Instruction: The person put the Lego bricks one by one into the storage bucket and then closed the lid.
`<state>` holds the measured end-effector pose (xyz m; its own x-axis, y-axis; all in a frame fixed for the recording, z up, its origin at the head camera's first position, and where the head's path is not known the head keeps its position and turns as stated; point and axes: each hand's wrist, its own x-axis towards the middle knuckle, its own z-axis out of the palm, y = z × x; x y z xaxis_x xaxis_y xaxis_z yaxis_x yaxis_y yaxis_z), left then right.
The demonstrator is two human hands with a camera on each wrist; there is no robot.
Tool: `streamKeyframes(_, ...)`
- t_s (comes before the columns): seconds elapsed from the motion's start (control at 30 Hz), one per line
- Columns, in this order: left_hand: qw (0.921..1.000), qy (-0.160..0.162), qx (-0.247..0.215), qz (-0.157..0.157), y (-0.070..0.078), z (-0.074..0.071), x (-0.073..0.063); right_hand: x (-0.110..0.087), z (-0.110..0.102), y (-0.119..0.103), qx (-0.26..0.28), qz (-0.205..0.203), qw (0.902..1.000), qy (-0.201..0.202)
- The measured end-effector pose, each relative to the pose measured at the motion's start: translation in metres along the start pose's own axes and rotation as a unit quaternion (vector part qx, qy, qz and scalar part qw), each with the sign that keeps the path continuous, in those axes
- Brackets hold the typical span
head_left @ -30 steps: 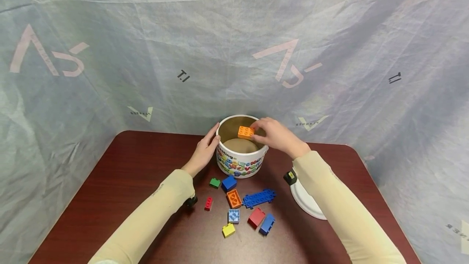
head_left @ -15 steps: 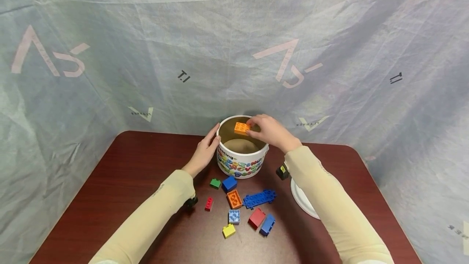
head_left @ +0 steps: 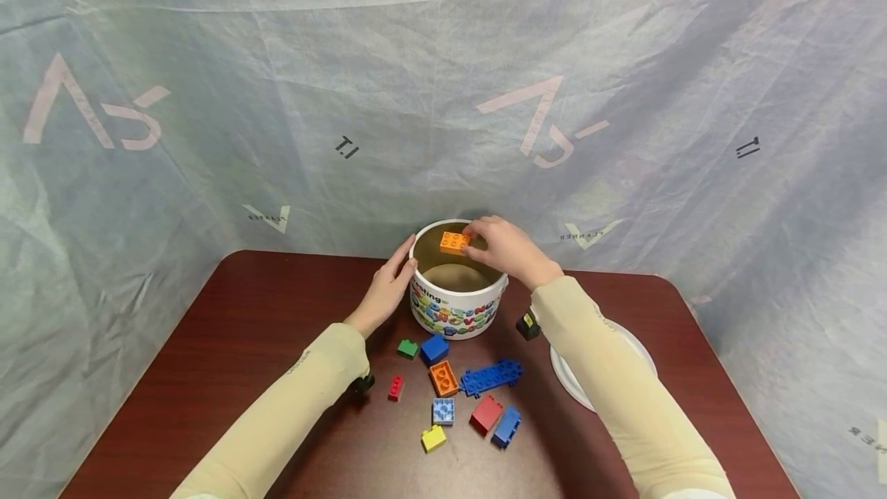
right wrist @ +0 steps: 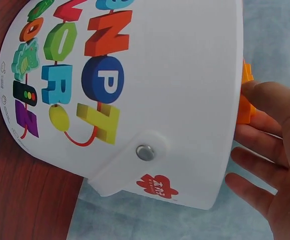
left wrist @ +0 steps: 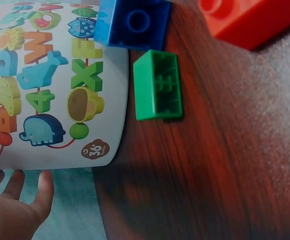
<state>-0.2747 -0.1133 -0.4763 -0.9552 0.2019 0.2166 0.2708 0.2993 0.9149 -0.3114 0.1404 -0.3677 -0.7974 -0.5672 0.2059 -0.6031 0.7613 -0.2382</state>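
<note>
A white bucket [head_left: 453, 319] printed with colourful letters stands upright at the back of the table. My left hand [head_left: 382, 290] rests against its left side, fingers straight along the rim; the left wrist view has those fingers [left wrist: 45, 192] at the bucket's edge. Over the mouth, my right hand [head_left: 509, 249] pinches an orange building brick [head_left: 453, 242] between thumb and fingers, studs up. In the right wrist view the bucket wall hides much of this orange brick [right wrist: 245, 102]. The part of the bucket floor that shows is bare.
In front of the bucket lie green [head_left: 407, 349], blue [head_left: 434, 349], orange [head_left: 443, 379], small red [head_left: 396, 388], light blue [head_left: 443, 411], yellow [head_left: 433, 439], red [head_left: 486, 414] and blue bricks [head_left: 507, 427], plus a blue studded base [head_left: 491, 377]. A white lid [head_left: 567, 382] lies partly under the right forearm.
My right hand has carried the orange brick a little left and toward the back over the bucket's mouth. The left hand stays in place, and the loose bricks have not moved.
</note>
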Motion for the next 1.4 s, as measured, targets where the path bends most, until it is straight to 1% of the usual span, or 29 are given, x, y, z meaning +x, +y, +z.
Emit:
streamKeyframes(0.27,0.9999,0.010,0.009,0.000,0.001,0.001,0.000,-0.001,0.003,0.003,0.010,0.006,0.9999,0.003)
streamKeyframes(0.43,0.9999,0.009,0.006,0.000,-0.001,0.001,0.000,-0.007,0.002,0.003,0.012,-0.002,0.9999,0.000)
streamKeyframes(0.6,1.0000,0.007,0.004,-0.001,0.001,0.001,-0.001,-0.015,-0.001,0.003,0.008,-0.015,0.9998,0.009)
streamKeyframes(0.73,1.0000,0.002,0.001,-0.004,0.002,0.001,-0.002,-0.025,-0.004,0.003,0.011,-0.026,0.9995,0.013)
streamKeyframes(0.9,1.0000,0.003,-0.003,-0.003,0.002,0.001,-0.002,-0.041,-0.012,0.000,0.020,-0.024,0.9994,0.011)
streamKeyframes(1.17,1.0000,0.003,-0.004,-0.005,0.003,0.001,-0.002,-0.066,-0.020,-0.005,0.015,-0.059,0.9975,0.038)
streamKeyframes(1.4,1.0000,0.008,0.001,0.000,0.003,0.001,-0.002,-0.087,-0.021,-0.008,0.022,-0.071,0.9964,0.040)
